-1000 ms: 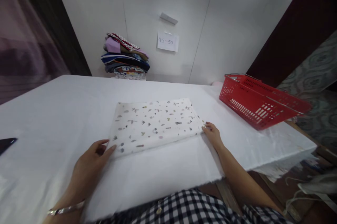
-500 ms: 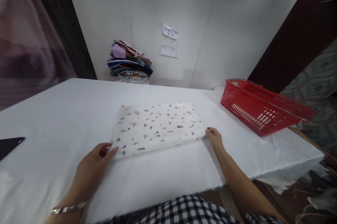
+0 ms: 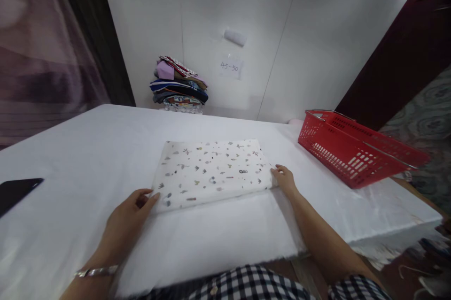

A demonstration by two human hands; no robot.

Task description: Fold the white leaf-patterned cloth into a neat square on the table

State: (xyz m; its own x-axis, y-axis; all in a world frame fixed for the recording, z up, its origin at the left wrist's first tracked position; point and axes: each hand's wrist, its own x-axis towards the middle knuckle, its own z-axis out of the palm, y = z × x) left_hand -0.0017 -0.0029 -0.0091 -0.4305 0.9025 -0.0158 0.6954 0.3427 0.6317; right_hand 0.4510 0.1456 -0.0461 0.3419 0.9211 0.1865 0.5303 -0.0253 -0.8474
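A folded white cloth (image 3: 211,171) printed with small dark motifs lies flat in the middle of the white table (image 3: 88,150). My left hand (image 3: 128,218) pinches its near left corner, thumb and fingers closed on the edge. My right hand (image 3: 283,180) grips the near right corner with curled fingers. A metal bangle sits on my left wrist.
A pile of folded coloured clothes (image 3: 179,86) stands at the far edge against the wall. A red plastic basket (image 3: 352,150) sits at the right end of the table. A dark flat object (image 3: 17,192) lies at the left. A paper note (image 3: 230,67) hangs on the wall.
Both hands stay on the same two corners of the cloth. The view has shifted slightly left; the cloth looks unmoved on the table.
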